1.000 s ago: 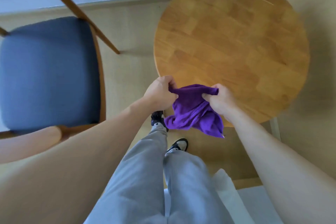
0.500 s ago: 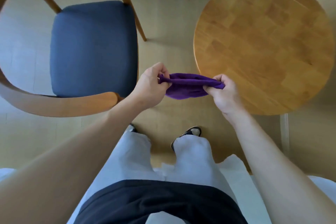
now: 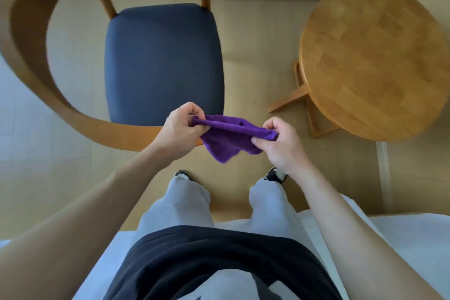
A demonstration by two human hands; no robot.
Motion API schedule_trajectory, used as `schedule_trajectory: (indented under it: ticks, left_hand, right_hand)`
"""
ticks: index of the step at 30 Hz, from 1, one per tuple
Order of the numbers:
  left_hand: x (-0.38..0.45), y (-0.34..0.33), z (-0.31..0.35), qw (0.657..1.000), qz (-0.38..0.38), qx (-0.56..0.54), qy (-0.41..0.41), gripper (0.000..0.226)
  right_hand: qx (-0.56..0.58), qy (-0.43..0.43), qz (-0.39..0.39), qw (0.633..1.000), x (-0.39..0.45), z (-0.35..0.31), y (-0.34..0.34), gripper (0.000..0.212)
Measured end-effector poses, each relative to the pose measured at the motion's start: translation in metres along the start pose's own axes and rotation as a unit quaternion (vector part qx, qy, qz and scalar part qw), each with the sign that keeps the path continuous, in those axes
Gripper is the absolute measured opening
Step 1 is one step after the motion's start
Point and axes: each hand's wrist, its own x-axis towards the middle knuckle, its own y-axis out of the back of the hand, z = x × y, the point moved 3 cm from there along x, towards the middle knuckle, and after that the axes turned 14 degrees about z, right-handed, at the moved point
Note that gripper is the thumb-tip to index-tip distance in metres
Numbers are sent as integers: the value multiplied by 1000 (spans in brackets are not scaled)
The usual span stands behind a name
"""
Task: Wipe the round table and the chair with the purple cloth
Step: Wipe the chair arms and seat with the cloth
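Both hands pinch the purple cloth before the chair.

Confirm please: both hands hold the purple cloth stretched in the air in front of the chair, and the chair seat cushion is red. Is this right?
Not quite. The head view shows the chair seat cushion is dark blue-grey, not red. The rest holds: the left hand and right hand hold the purple cloth stretched in the air in front of the chair.

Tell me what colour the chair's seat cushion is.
Dark navy blue seat cushion, on a light wooden frame; head view.
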Motion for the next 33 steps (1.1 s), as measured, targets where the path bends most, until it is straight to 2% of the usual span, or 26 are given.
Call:
schedule_trajectory:
  ticks: [4, 6, 10, 13, 16, 18, 20, 22, 26, 30, 33]
  left_hand:
    - [-17, 50, -33, 1000, -14, 24, 7, 15]
    - [-21, 67, -48, 999, -5, 32, 20, 11]
    - [-4, 78, -57, 998, 42, 45, 16, 4]
    - [21, 67, -56, 995, 62, 76, -1, 6]
    - [47, 45, -60, 985, 61, 153, -55, 9]
    - [60, 30, -67, 959, 53, 246, -133, 12]
    - [69, 18, -79, 927, 36, 313, -201, 16]
    - [71, 13, -91, 908, 19, 354, -225, 26]
    - [70, 11, -107, 881, 57, 394, -256, 35]
    - [73, 9, -106, 888, 70, 376, -254, 33]
    - [74, 10, -106, 887, 78, 372, -263, 32]
  right_hand:
    - [-34, -11, -49, 998, -25, -13, -53, 24]
    - [-40, -6, -47, 998, -26, -20, -75, 22]
    - [-44, 2, 13, 999, -12, -29, -109, 19]
    - [-43, -22, 59, 997, 8, -21, -127, 21]
    - [-79, 0, 89, 993, 28, -10, -140, 24]
    - [-139, 58, 117, 982, 36, -5, -148, 24]
    - [-227, 132, 167, 950, 40, -3, -155, 25]
    - [-280, 169, 192, 925, 44, -1, -158, 27]
    - [-271, 112, 148, 945, 55, 3, -169, 39]
    - [-343, 188, 129, 911, 62, -2, -179, 32]
    - [-296, 197, 78, 931, 64, -1, -179, 31]
